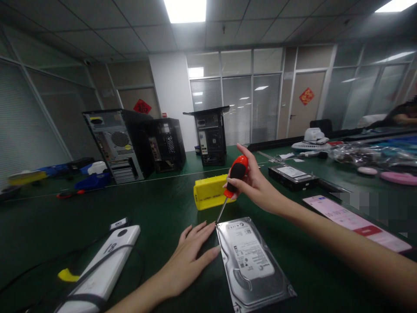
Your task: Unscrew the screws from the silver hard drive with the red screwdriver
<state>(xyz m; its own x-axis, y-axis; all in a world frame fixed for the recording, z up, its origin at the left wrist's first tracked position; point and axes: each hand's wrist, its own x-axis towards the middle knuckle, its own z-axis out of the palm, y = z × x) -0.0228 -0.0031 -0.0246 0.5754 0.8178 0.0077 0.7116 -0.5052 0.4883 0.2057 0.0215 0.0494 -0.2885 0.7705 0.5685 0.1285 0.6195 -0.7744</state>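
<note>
A silver hard drive [252, 265] with a white label lies flat on the green table in front of me. My right hand [246, 176] grips a red and black screwdriver [239, 170], its shaft slanting down to the drive's far left corner. Beside that corner rests my left hand [192, 252], palm down with its fingers stretched out. Its index fingertip is close to the screwdriver's tip, and its thumb touches the drive's left edge. Just behind the screwdriver is a yellow plastic bin [210, 193]. Whether the tip sits in a screw is too small to tell.
Three open computer cases [120, 143] stand along the back. Another hard drive [291, 174] and a lit phone [352, 219] lie to the right, with plastic-wrapped items [355, 154] beyond. At the left are a white power bank [107, 261] and black cables. A person [404, 115] sits far right.
</note>
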